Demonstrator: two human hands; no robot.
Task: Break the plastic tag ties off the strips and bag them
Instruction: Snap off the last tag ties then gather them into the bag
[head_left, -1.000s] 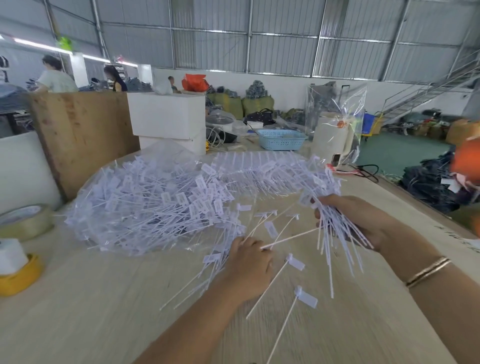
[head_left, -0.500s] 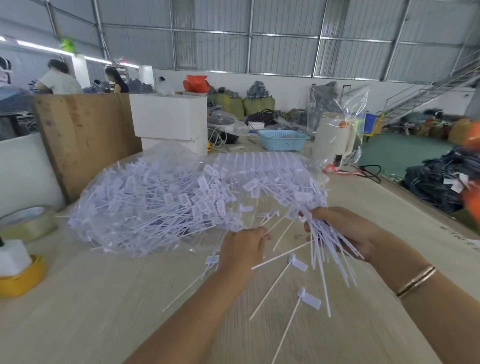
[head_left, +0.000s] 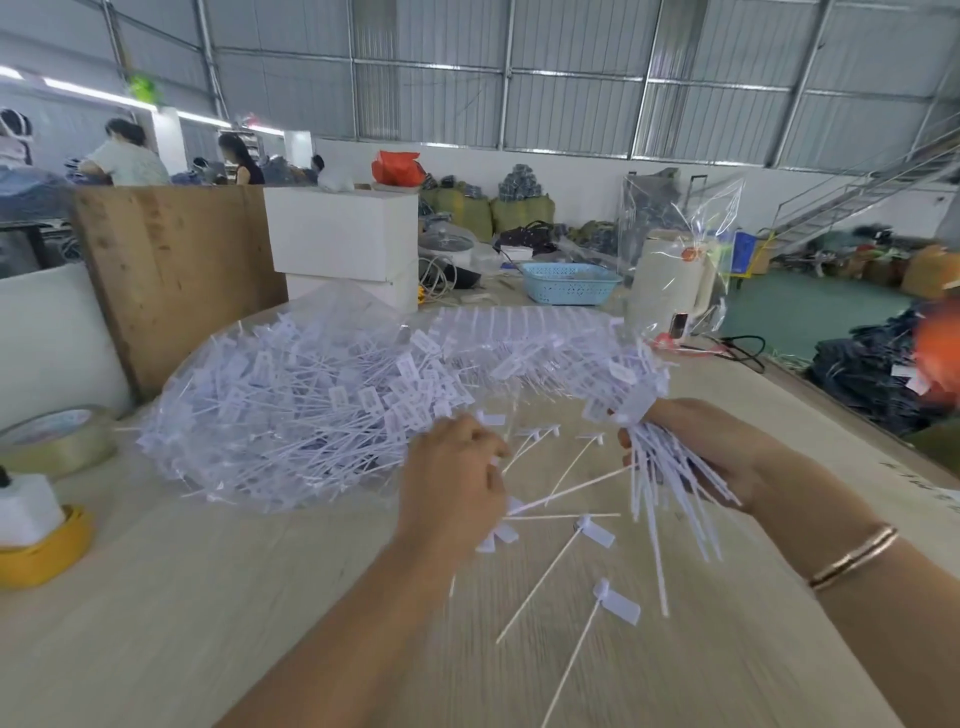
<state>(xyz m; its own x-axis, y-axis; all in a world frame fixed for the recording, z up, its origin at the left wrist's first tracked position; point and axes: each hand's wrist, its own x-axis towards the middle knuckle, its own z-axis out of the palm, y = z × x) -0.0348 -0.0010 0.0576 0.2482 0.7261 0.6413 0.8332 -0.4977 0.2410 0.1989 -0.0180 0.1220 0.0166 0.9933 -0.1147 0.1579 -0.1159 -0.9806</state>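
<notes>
A clear plastic bag (head_left: 291, 410) stuffed with white tag ties lies on the wooden table (head_left: 208, 623), left of centre. My right hand (head_left: 711, 457) grips a bundle of white tag ties (head_left: 670, 483) that fans down and outward. My left hand (head_left: 452, 488) hovers near the bag's mouth with its fingers curled over loose ties; its palm side is hidden. Several loose tag ties (head_left: 576, 551) lie scattered on the table between and below my hands.
Tape rolls (head_left: 62, 441) and a yellow dispenser (head_left: 41, 545) sit at the left edge. Behind stand a wooden board (head_left: 171, 270), white boxes (head_left: 343, 234), a blue basket (head_left: 569, 283) and a bagged white appliance (head_left: 670, 283). People work far left.
My left hand has risen from the loose ties on the table toward the bag's mouth. My right hand has stayed put with its bundle.
</notes>
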